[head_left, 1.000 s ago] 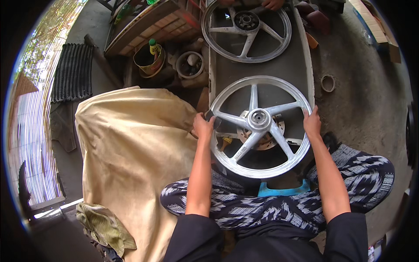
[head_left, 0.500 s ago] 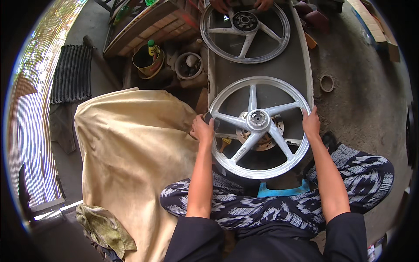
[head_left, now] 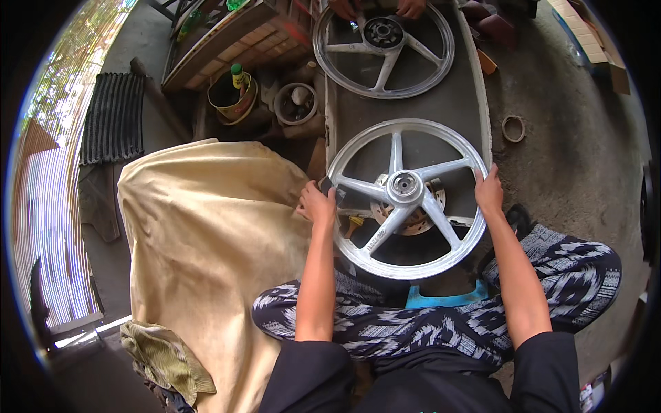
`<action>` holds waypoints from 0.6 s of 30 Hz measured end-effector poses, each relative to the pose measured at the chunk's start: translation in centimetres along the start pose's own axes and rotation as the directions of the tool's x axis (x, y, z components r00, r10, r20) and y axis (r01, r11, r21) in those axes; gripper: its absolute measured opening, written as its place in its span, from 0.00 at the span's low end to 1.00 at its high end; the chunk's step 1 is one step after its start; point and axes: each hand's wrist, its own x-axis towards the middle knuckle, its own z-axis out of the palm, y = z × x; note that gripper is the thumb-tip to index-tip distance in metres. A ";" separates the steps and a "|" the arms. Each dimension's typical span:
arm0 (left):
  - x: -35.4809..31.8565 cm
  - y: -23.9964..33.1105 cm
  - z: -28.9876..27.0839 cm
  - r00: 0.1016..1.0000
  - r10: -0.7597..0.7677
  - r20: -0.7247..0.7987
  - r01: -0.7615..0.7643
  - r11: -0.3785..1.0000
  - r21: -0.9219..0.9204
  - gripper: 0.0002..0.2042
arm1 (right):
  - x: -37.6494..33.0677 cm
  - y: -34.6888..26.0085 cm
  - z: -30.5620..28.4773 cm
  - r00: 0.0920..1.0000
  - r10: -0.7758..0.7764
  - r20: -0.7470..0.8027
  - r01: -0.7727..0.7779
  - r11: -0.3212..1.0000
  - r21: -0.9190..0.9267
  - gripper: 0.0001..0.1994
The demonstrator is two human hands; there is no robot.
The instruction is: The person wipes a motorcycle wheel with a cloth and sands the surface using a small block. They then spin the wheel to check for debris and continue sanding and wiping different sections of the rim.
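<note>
Two wheels are at one long, pale-edged bench [head_left: 441,109]: the far wheel [head_left: 383,32] toward its far end, a co-worker's two hands [head_left: 412,8] near the hub, and the near wheel [head_left: 405,187] over its near edge, the left hand [head_left: 317,202] grasping the left rim with a small dark piece [head_left: 326,184] at its fingers, the right hand [head_left: 489,190] grasping the right. The near wheel is silvery white and streaky, with five spokes and one perforated disc [head_left: 413,224] beneath. Round, equally long every way, it faces hub-up, one spoke pointing along the bench's far end.
</note>
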 end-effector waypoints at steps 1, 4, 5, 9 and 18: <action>0.3 -0.3 0.1 1.000 -0.006 -0.005 0.006 1.000 -0.025 0.30 | -0.1 -0.1 0.4 1.000 -0.012 -0.012 0.012 1.000 0.000 0.31; 1.0 -0.6 0.3 1.000 0.002 -0.023 -0.003 0.998 -0.062 0.30 | 0.2 -0.1 0.7 0.998 -0.040 -0.049 0.041 0.999 0.022 0.30; 1.0 -0.2 0.5 0.999 0.021 -0.032 -0.023 0.998 -0.050 0.30 | 0.1 -0.1 0.7 0.997 -0.046 -0.059 0.048 0.998 0.031 0.30; -0.2 0.1 0.0 0.999 -0.037 0.018 0.038 0.998 -0.056 0.30 | 0.0 0.0 0.2 0.999 -0.017 -0.028 0.017 1.000 0.011 0.30; -0.6 0.7 -0.4 0.999 -0.049 -0.009 0.050 0.996 0.076 0.33 | 0.1 0.3 0.1 1.000 0.026 0.010 -0.026 1.000 -0.010 0.31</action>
